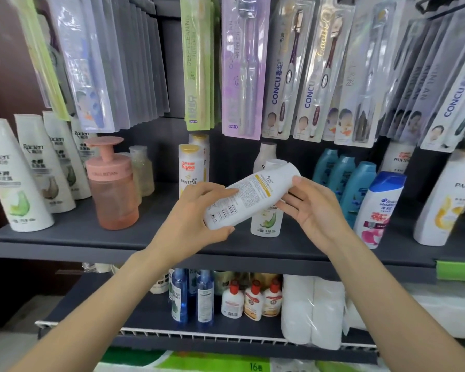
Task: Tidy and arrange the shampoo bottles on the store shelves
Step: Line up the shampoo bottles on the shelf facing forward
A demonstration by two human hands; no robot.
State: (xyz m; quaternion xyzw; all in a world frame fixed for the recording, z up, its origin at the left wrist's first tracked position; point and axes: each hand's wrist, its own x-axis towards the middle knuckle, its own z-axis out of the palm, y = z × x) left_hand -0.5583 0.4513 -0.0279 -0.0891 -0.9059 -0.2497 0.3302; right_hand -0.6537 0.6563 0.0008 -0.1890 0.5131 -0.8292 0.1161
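A white shampoo bottle (249, 193) with a yellow band is held tilted in front of the dark shelf (97, 237), its back label toward me. My left hand (199, 210) grips its lower end, thumb underneath. My right hand (306, 205) pinches the upper end near the cap. Behind it stands another white bottle with a green motif (266, 224), partly hidden. A row of white Racien bottles (16, 178) leans at the left. Pantene bottles (189, 167) stand at the middle back.
A pink pump dispenser (112, 183) stands left of centre. Teal bottles (357, 183), a blue-capped Head & Shoulders bottle (379, 208) and a big Pantene bottle (446, 200) fill the right. Toothbrush packs (242, 65) hang above. The lower shelf holds small bottles (250, 299) and tissue rolls (312, 310).
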